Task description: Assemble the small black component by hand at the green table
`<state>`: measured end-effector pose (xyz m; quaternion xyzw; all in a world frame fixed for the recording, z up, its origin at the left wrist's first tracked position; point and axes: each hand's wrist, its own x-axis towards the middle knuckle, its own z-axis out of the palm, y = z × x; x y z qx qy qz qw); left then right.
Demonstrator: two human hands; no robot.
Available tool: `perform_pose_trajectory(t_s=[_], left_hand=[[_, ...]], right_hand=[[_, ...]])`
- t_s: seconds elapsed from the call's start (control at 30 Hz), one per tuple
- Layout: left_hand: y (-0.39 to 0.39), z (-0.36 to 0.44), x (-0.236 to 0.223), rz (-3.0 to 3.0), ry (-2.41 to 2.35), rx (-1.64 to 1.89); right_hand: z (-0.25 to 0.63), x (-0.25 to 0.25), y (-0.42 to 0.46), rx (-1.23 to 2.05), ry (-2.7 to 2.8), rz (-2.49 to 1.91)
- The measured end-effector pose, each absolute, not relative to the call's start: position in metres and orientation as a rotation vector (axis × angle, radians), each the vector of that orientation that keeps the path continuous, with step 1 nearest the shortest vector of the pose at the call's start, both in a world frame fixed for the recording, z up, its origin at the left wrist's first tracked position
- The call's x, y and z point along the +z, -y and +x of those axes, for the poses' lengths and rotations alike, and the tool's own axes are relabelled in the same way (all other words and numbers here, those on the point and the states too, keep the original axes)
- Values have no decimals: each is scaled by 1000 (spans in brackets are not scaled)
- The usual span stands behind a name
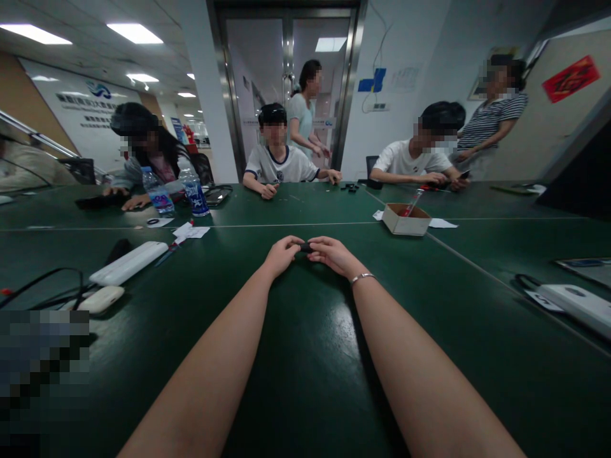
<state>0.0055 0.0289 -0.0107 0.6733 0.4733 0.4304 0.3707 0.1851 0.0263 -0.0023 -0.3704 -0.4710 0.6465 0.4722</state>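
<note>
Both my arms reach forward over the dark green table (305,356). Between my fingertips is a small black object (305,247), a short dark piece whose exact kind I cannot make out. My left hand (285,254) pinches its left end, fingers closed. From the other side my right hand (333,254) grips its right end with thumb and fingers. A silver bracelet (363,278) circles my right wrist. The object is held close above the tabletop; whether it touches the surface I cannot tell.
An open cardboard box (407,224) holding a red-handled tool stands ahead right. Two water bottles (195,191) stand ahead left. White power banks (128,263) with black cables lie left, another white device (575,302) right. Several people sit or stand across the table.
</note>
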Motion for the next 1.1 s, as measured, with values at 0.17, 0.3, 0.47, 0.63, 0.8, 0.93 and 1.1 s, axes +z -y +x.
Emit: perform_pose_trajectory(t_s=[0.17,0.3,0.47,0.63,0.8,0.93,1.1], left_hand=[[-27,6,-9,1703,-1199,1111],[-26,6,-10,1725,-1199,1115],[-28,6,-12,1709,-1171,1120],[-28,6,-12,1703,-1172,1122],[-28,6,-11,1696,-1186,1086],[-28,6,-10,1713,-1206,1095],[-27,5,-10,1717,-1235,1120]], right_hand=[[185,-2,-27,1578,1140,-911],[185,-3,-28,1584,1155,-920],[185,-3,-28,1587,1142,-913],[184,-1,-26,1586,1131,-916],[184,1,-24,1586,1130,-909],[184,3,-22,1584,1126,-920],[184,3,-22,1593,1135,-926]])
